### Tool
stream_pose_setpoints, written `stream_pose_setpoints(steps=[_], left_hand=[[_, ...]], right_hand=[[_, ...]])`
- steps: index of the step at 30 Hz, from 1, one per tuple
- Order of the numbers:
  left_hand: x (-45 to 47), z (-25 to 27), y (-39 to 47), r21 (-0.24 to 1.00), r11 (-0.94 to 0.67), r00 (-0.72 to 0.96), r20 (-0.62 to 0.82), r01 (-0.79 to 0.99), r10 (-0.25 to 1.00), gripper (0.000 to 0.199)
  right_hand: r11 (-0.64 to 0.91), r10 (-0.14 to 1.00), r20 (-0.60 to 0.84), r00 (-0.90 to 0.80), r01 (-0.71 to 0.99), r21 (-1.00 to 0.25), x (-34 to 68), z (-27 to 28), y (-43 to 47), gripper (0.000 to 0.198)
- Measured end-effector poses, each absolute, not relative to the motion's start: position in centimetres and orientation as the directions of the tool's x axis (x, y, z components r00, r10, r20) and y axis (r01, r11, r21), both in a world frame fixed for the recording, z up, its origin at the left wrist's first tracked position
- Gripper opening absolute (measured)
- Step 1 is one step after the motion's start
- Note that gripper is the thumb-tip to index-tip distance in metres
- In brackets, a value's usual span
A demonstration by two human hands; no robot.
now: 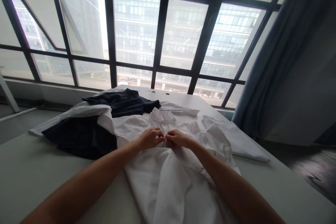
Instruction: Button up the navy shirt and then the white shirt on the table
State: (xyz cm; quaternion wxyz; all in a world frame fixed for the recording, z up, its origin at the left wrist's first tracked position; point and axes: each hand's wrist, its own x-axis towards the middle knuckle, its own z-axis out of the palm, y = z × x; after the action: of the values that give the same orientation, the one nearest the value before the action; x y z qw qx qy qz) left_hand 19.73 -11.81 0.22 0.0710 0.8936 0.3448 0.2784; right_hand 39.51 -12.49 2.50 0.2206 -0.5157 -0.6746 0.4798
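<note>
A white shirt (173,178) lies spread over the table, its collar (160,113) pointing away from me and its lower part toward me. At the front opening below the collar, my left hand (151,138) pinches the fabric edge between thumb and fingers. Right beside it, almost touching, my right hand (178,137) also pinches the shirt's front. Any button between the fingertips is too small to make out. The cloth is lifted a little where both hands hold it, and loose folds run down toward me.
Dark navy garments (84,136) lie with white cloth on the left of the white table (23,175). A folded white garment (244,143) rests near the right edge. Beyond the table stand large windows (136,24), with a blue-grey curtain (265,73) on the right.
</note>
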Motion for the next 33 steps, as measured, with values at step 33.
stream_pose_setpoints(steps=[33], left_hand=[[19.7, 2.0, -12.7, 0.254, -0.492, 0.4, 0.338, 0.833, 0.852, 0.013]], right_hand=[[0.203, 0.977, -0.017, -0.214, 0.945, -0.256, 41.2, 4.3, -13.5, 0.022]])
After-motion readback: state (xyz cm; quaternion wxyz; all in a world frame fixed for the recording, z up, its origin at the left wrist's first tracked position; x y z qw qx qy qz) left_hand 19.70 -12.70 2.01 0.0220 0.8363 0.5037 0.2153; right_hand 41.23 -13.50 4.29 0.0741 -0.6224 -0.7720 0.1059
